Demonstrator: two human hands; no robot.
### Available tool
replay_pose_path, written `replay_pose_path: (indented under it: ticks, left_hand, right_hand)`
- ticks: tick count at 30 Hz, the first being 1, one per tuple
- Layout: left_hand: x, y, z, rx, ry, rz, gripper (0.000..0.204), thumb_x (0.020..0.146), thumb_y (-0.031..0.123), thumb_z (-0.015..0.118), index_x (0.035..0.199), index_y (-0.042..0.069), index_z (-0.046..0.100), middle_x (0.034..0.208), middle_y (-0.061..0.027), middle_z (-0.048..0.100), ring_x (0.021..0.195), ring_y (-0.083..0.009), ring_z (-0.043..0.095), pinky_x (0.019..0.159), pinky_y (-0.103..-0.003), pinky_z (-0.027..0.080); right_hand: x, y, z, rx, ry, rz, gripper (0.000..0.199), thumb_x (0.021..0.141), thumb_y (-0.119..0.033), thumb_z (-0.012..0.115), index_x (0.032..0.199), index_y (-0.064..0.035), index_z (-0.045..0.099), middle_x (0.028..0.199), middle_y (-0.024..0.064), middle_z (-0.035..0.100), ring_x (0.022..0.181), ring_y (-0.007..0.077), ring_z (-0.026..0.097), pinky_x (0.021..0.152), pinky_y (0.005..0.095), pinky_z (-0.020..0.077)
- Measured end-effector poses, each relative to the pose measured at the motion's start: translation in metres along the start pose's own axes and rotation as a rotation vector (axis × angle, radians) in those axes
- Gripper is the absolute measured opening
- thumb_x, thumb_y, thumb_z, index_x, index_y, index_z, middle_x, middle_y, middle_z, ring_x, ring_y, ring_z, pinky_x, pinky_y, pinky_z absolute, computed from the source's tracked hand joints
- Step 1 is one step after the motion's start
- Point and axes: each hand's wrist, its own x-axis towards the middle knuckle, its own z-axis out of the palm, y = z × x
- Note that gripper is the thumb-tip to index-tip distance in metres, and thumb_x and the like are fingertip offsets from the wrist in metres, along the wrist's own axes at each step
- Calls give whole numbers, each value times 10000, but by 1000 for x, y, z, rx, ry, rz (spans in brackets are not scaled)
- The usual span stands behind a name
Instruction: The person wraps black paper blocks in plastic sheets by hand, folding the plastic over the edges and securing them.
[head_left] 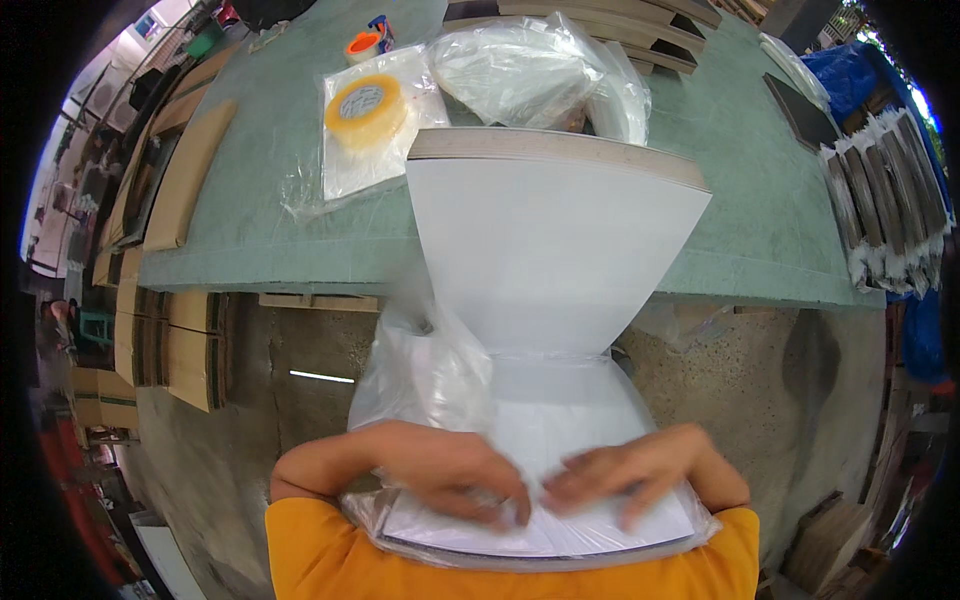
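Close against the orange shirt (320, 545), beneath left hand (460, 485) and right hand (630, 475), white sheeting (570, 538) in clear plastic (540, 563). With fingers loosely bent but blurred, cannot tell whether gripping. Probably light, bendable, slippery; best held by both side edges. Beyond, standing upright before the bench (300, 260), thick white stack (560, 240), likely heavy, stiff; best supported from underneath.

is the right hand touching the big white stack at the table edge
Apart; the head view shows a strip of plastic-covered white sheet between the right hand and the white stack.
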Motion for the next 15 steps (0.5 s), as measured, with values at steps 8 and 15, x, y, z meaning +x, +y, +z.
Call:
replay_pose_path:
  ticks: [8, 15]
  left_hand:
    - [48, -186, -32, 521, 598, -229, 259, 758, 251, 596, 845, 13, 542, 704, -143, 578, 670, -277, 559, 621, -339, 436]
    - [94, 10, -68, 264, 720, 351, 447, 748, 289, 602, 1064, 2, 467, 1038, -107, 486, 938, -162, 486, 776, -300, 393]
  right_hand:
    - [-14, 134, -26, -431, 375, 822, 741, 813, -576, 318, 1249, 23, 322, 1289, 267, 275, 1204, 342, 287, 984, 347, 241]
    - [27, -12, -71, -127, 1203, 32, 478, 729, -209, 652, 1109, 10, 463, 991, 109, 543, 921, 190, 518, 790, 302, 417]
